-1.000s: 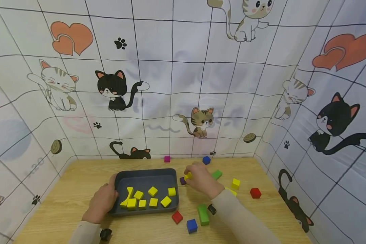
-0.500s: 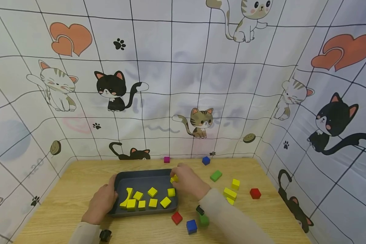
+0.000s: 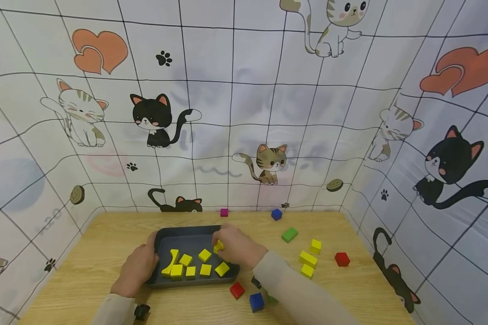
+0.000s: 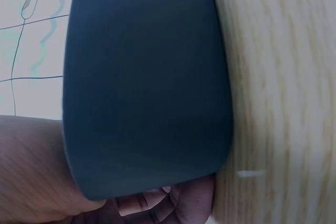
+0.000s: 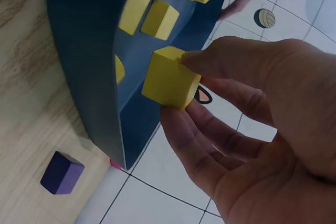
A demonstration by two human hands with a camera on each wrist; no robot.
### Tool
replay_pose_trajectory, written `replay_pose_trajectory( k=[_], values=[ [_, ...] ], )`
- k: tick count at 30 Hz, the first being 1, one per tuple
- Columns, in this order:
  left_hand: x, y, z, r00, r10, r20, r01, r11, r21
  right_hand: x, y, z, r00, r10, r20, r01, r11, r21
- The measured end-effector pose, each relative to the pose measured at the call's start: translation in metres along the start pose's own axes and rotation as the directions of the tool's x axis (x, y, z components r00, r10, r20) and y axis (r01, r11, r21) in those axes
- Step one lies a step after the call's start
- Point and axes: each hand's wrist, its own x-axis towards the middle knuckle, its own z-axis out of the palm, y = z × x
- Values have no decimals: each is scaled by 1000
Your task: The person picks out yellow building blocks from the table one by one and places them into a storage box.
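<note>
- Table (image 3: 105, 239) of pale wood grain carried everything; printed fabric walls (image 3: 244, 113) with cartoon cats, hearts, paw prints and a black grid closed it in at the back and both sides.
- The right hand (image 3: 237, 247) pinched a yellow cube (image 3: 218, 246) between thumb and fingertips, held above the inside of the tray (image 3: 195, 231), toward its far right corner.
- In the right wrist view the cube (image 5: 170, 78) sat clear of the tray floor (image 5: 84, 35), thumb on one face and fingers (image 5: 194, 135) under the other.
- The left hand (image 3: 137, 268) gripped the tray's left rim, thumb over the edge; in the left wrist view its fingers (image 4: 157, 203) curled under the tray's wall (image 4: 142, 77).
- Below and to the left of the held cube, yellow blocks (image 3: 193, 264) lay on the tray floor, one of them a curved piece.
- A purple cube (image 5: 62, 172) lay on the table just outside the tray's right wall, under the right hand; the head view did not show it.
- Nearer the person than the grip, beside the right sleeve (image 3: 293, 293), lay a red cube (image 3: 236, 290) and a blue cube (image 3: 256, 302).
- Right of the grip, well apart from it, lay a green block (image 3: 289, 234), three more yellow pieces (image 3: 308, 258) and another red cube (image 3: 341, 259).
- Beyond the grip, by the back wall, sat a magenta cube (image 3: 224, 212) and a second blue cube (image 3: 276, 214).
</note>
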Motion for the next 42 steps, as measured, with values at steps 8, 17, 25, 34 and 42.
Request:
replay_pose_trajectory(
  k=[8,17,25,34,42],
  values=[
    [-1,5,-1,1000,7,-2,-7,1000,-9,1,2,7,996,-71,60,74,997,-38],
    [-1,6,0,1000,2,0,-2,1000,-2,-3,8,11,990,-116,80,120,991,-56],
    [-1,5,-1,1000,15,-16,-15,1000,6,-10,11,5,992,-121,39,124,990,-74],
    [-1,4,0,1000,10,-19,-9,1000,1,-29,29,1,999,-49,-12,48,999,-23],
    [-2,3,0,1000,-10,-14,10,1000,2,-55,50,-6,997,32,-75,-26,996,89]
  ],
)
